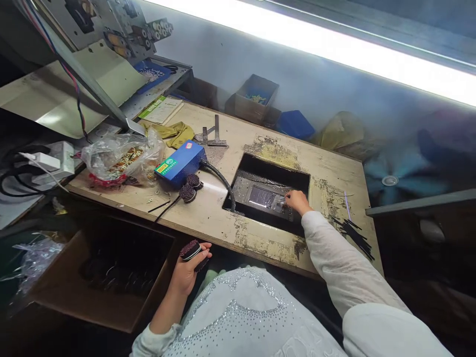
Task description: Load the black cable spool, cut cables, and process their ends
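My left hand (189,271): held a cookie-like piece (191,249), maybe to keep near | right hand (298,202): in counter hole (277,163), couldn't tell grip

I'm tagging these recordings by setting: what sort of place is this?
Probably a small workshop or factory: a worn wooden workbench with a sunken well that the right hand reaches into, and a metal machine at upper left.

A scuffed wooden workbench (210,214) carries a blue box (183,162), with a clear plastic bag (122,154) to its left, a yellow cloth (179,135) behind it and black strips (356,237) far to its right.
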The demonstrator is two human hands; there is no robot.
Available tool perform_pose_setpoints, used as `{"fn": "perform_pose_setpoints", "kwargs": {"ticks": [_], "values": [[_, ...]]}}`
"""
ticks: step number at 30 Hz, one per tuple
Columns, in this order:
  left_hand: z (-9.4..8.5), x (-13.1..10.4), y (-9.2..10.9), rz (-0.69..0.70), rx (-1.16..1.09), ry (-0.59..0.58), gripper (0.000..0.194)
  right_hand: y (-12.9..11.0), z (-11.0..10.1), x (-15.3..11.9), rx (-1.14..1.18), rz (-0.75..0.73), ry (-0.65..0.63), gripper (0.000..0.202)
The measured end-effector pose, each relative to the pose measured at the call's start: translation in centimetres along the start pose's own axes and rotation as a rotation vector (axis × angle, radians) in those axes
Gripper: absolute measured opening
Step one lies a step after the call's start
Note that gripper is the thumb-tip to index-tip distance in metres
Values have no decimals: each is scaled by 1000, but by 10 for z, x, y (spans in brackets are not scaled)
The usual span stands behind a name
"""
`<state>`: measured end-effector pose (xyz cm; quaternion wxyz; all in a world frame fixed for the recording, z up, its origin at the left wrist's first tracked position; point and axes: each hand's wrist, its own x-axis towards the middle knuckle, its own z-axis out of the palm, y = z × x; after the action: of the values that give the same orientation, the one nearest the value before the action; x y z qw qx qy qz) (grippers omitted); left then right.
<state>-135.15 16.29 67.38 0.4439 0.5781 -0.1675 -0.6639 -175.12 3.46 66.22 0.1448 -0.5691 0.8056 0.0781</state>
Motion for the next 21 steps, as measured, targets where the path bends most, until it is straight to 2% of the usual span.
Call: {"fn": "perform_pose_setpoints", "kwargs": {"ticks": [11, 15, 18, 21], "values": [[-4, 3, -1, -10, 15, -19, 32, 15, -7, -5, -150, 70, -11, 30], [-4, 1, -1, 6, 23, -38, 29, 8, -17, -7, -129, 70, 59, 30], [-3, -2, -1, 6, 15, -62, 26, -9, -26, -3, 90, 6, 243, 28], [0, -3, 1, 15, -3, -77, 24, -47, -28, 9, 559, -131, 364, 24]]}}
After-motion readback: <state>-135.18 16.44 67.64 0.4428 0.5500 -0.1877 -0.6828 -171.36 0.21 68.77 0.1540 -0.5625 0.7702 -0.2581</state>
